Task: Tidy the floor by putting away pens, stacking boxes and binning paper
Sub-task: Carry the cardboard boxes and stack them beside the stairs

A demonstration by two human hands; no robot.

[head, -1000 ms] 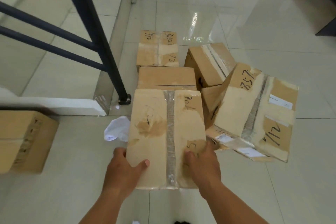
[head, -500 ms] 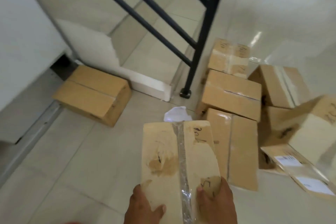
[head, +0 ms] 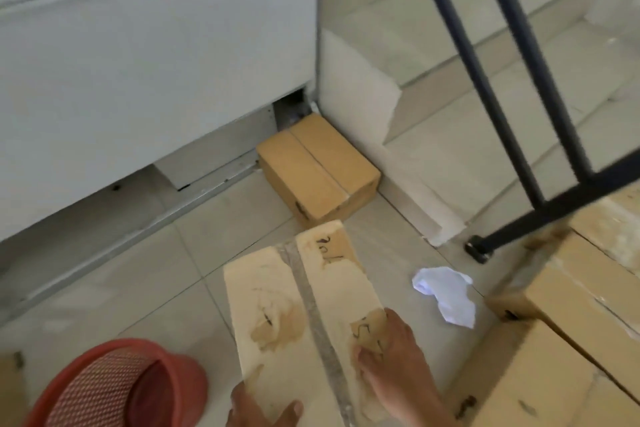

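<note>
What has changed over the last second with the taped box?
The taped box was lifted off the pile and carried left, toward the lone box by the wall. The left hand and right hand keep their grip on it. A red basket has come into view. The crumpled paper stays on the floor.

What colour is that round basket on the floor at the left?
The basket is red, with a fine mesh wall, seen in the head view.
</note>
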